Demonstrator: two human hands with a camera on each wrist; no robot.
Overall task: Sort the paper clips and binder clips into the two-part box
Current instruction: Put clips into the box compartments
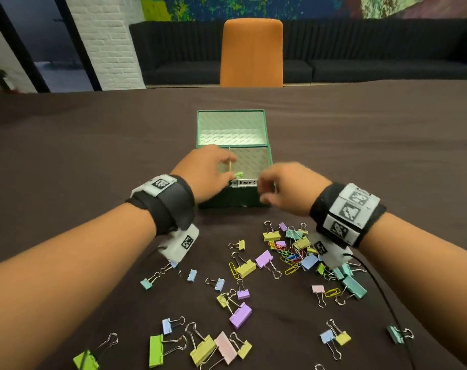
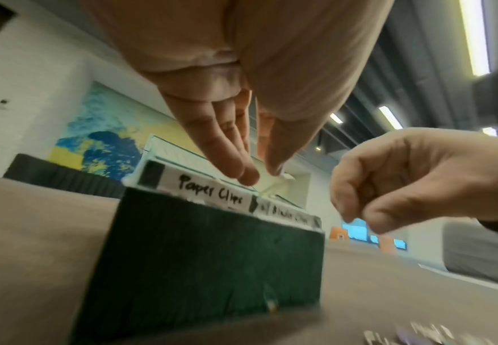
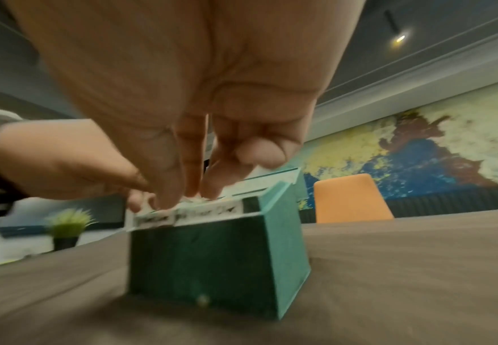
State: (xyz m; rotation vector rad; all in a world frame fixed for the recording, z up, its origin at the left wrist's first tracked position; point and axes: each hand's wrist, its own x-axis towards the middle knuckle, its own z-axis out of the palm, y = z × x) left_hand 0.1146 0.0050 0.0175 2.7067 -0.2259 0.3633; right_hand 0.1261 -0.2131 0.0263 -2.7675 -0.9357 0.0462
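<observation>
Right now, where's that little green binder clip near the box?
In the head view, the small green binder clip is at the near edge of the box, right of the divider, by the "Binder" label, beside the left hand.

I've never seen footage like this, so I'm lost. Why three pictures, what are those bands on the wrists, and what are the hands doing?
No machine: a person wears three cameras. One on the head looks down; one under each wristband looks along that hand. On the dark table stands an open green box, its halves labelled Paper Clips and Binder Clips; pastel binder clips and coloured paper clips lie scattered nearer the person. The left hand reaches over the box with straight fingers, a small green clip by its fingertips. The right hand is curled at the box's front edge; whether it holds anything is unclear.
</observation>
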